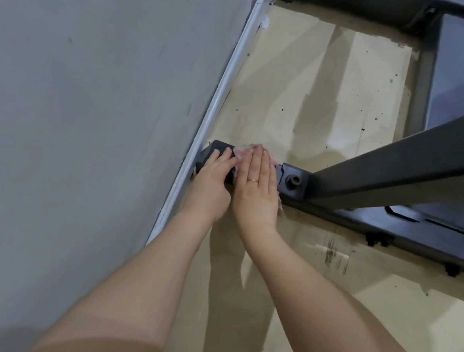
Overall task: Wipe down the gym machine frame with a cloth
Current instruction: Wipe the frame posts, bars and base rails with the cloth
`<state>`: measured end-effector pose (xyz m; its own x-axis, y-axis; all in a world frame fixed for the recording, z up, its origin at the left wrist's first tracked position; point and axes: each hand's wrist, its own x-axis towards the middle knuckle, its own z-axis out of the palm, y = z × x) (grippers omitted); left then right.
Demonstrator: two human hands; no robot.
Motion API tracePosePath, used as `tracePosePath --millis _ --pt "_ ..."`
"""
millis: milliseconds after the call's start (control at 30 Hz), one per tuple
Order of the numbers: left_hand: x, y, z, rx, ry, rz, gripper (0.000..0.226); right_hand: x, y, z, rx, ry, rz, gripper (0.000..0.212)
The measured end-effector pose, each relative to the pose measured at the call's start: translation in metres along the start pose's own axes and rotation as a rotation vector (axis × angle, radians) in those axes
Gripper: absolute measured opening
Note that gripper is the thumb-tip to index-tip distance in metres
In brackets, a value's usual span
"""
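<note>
Most of a pale cloth (242, 151) is hidden under a person's right hand (256, 185), only frayed edges showing at the fingertips and by the wrist, at the centre of the frame. That hand lies flat, fingers straight and together, a ring (252, 181) on one, pressing the cloth onto the end of a dark machine frame (402, 182) near the wall (87, 95). The left hand (211, 185), just beside it, curls its fingers over the frame's end cap. The frame runs off the right edge.
</note>
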<state>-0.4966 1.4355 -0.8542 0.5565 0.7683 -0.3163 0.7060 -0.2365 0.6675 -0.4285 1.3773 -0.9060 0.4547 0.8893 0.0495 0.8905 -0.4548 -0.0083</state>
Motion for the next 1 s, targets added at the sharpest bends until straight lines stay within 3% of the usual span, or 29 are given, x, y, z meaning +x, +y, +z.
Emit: tracePosePath --millis 200,267,367,533,700,767,867,1000 --pt "0.002 -0.009 0.001 0.070 -0.026 0.028 0.080 -0.023 0.042 -0.004 -0.158 0.048 -0.136 0.048" --pt "0.001 -0.010 0.003 0.099 -0.028 0.051 0.079 -0.017 0.029 -0.001 -0.140 0.054 -0.092 0.048" --pt "0.003 -0.010 0.003 0.149 -0.041 0.083 0.081 0.002 0.008 -0.002 -0.145 -0.025 -0.026 0.055" --pt "0.001 -0.006 0.000 0.240 -0.044 0.076 0.075 -0.001 0.022 -0.032 -0.318 -0.179 -0.141 0.052" --pt "-0.003 0.012 0.005 0.406 -0.038 0.041 0.070 0.006 0.044 -0.070 -0.247 -0.086 0.018 0.039" --pt "-0.006 0.020 0.010 0.413 -0.047 0.074 0.072 0.004 0.045 -0.072 -0.207 -0.137 0.065 0.051" --pt "-0.015 0.020 0.021 0.412 -0.115 0.165 0.073 0.000 0.046 -0.055 -0.177 -0.332 -0.011 0.059" --pt "-0.014 0.012 0.025 0.379 -0.145 0.189 0.073 -0.027 0.047 -0.040 -0.371 -0.252 -0.144 0.054"
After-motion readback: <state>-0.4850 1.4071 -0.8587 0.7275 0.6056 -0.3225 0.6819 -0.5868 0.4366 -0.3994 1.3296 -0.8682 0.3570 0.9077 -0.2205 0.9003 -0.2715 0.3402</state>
